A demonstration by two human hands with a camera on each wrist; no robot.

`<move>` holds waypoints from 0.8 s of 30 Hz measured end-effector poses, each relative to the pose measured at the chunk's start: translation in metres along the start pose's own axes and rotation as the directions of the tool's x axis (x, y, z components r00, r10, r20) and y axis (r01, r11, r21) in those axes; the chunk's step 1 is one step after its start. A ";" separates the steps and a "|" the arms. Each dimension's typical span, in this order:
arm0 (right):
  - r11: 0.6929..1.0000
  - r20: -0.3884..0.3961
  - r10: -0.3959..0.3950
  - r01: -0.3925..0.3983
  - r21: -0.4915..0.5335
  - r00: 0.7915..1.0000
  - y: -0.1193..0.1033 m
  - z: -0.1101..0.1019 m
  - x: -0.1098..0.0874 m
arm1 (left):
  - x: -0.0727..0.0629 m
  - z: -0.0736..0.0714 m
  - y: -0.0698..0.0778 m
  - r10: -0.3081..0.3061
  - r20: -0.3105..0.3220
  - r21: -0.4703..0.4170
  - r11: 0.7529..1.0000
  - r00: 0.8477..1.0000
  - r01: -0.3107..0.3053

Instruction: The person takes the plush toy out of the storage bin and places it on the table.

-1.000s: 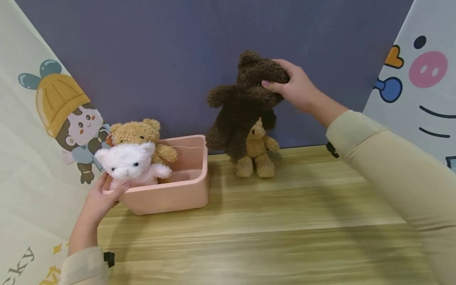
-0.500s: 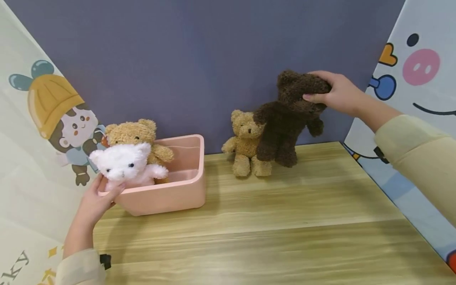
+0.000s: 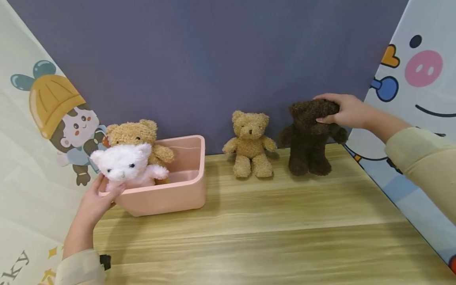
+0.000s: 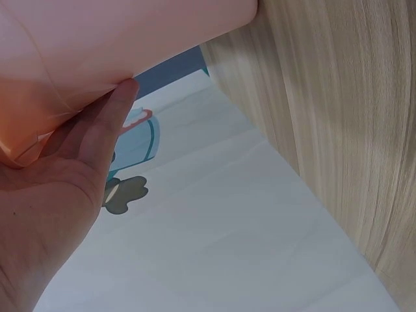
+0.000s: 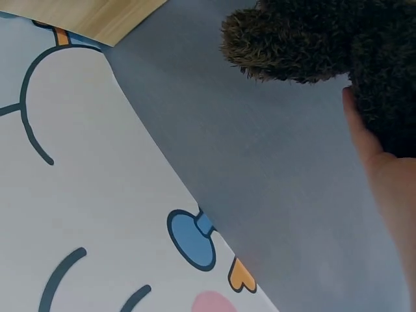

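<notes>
My right hand [image 3: 347, 111] grips the head of a dark brown teddy bear [image 3: 309, 148], which is upright at the back right with its feet at the tabletop. In the right wrist view the brown bear's fur [image 5: 292, 45] fills the top right corner, against my hand [image 5: 383, 169]. My left hand [image 3: 97, 202] holds the left end of a pink plastic bin [image 3: 171, 198], thumb over the rim. Inside the bin sit a white plush bear [image 3: 122, 164] and, behind it, a tan teddy bear [image 3: 133, 132]. The left wrist view has my fingers [image 4: 110, 123] against the bin's wall [image 4: 130, 39].
Another tan teddy bear [image 3: 250, 146] sits between the bin and the brown bear. A grey-blue panel [image 3: 221, 59] rises behind the wooden tabletop [image 3: 249, 237]. Cartoon-printed white panels stand at the left [image 3: 28, 158] and right [image 3: 427, 23].
My right hand has carried the brown bear rightward, past the tan bear it was covering, and lowered it to the tabletop. My left hand keeps its hold on the bin.
</notes>
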State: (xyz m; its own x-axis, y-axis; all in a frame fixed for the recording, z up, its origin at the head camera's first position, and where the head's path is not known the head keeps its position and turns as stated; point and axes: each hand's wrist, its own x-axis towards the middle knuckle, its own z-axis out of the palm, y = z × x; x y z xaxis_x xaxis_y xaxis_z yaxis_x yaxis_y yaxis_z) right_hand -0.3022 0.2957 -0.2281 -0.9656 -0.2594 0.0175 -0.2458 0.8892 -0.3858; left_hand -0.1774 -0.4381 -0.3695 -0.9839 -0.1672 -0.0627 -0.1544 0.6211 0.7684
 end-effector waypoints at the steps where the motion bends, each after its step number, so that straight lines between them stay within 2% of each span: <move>1: 1.000 0.007 -0.004 0.004 -0.010 1.000 0.001 0.003 0.001 | 0.000 0.000 0.000 0.001 0.000 -0.001 1.000 1.000 -0.001; 10: 0.998 0.048 -0.038 0.040 -0.042 0.998 0.005 0.023 0.009 | 0.000 0.000 0.001 -0.005 -0.001 -0.001 1.000 1.000 0.005; 24: 1.000 -0.020 -0.003 0.003 0.005 1.000 0.021 0.051 0.018 | 0.002 0.002 0.000 0.003 -0.017 -0.004 1.000 1.000 -0.003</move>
State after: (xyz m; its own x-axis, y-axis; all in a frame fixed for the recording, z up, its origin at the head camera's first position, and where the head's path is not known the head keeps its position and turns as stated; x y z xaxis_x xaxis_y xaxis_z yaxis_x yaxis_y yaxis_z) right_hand -0.3201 0.2907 -0.2827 -0.9663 -0.2547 0.0372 -0.2487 0.8864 -0.3905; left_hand -0.1791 -0.4370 -0.3712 -0.9827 -0.1785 -0.0492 -0.1511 0.6189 0.7708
